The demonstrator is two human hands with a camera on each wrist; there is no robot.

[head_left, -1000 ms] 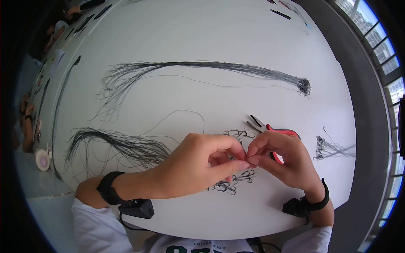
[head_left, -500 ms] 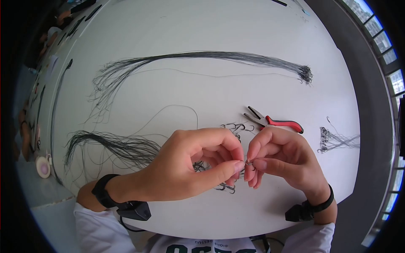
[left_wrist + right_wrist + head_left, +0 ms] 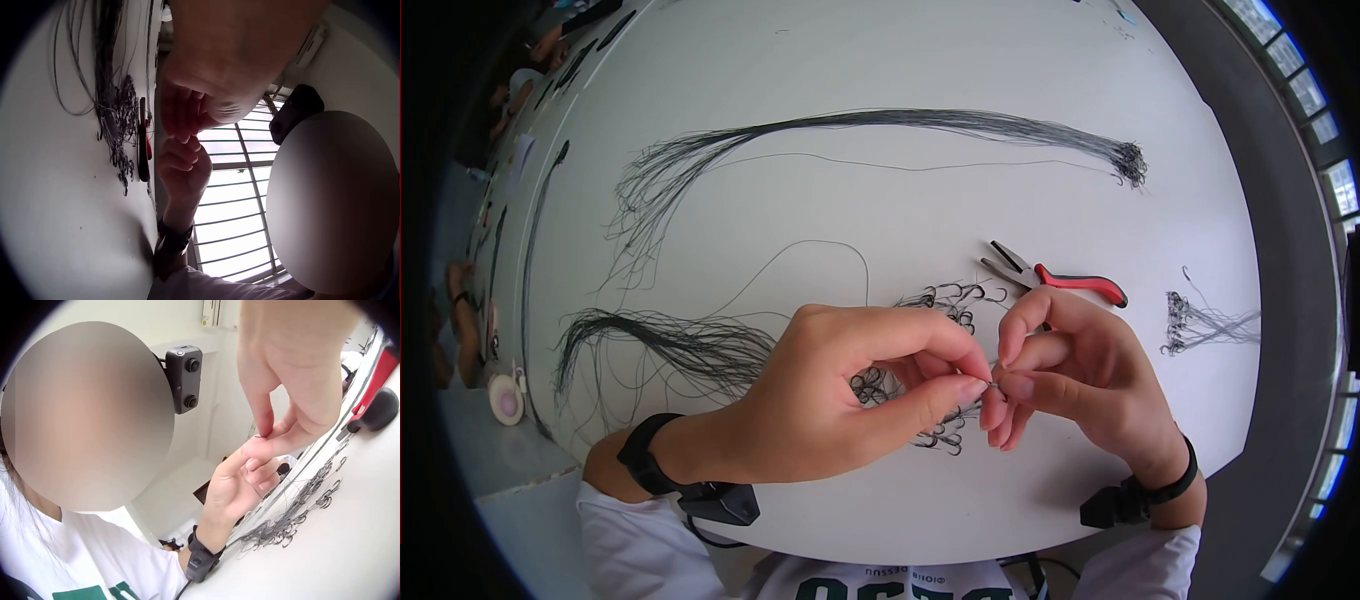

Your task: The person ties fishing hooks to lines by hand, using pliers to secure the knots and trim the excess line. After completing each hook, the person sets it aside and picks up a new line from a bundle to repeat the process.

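Note:
Both hands meet fingertip to fingertip above a pile of dark hooks (image 3: 945, 437) with thin dark lines. The left hand (image 3: 855, 395) pinches a small metal piece (image 3: 992, 384) between thumb and forefinger. Opposite it, the right hand (image 3: 1090, 375) has its thumb and a finger on the same piece; its forefinger is raised and bent. Fingertips cover most of the piece, so its shape cannot be told. In the right wrist view a tiny dark bit (image 3: 258, 435) shows at the touching fingertips.
Red-handled pliers (image 3: 1080, 284) lie behind the right hand. A long bundle of lines (image 3: 900, 118) crosses the table (image 3: 880, 215) farther back. Another line bundle (image 3: 670, 345) lies at left, a small hook cluster (image 3: 1185, 322) at right. Other people's arms show at far left.
The right hand has moved off the pliers' handle in view and turned, its forefinger lifting away from the thumb. The left hand keeps its pinch. The head view has shifted slightly.

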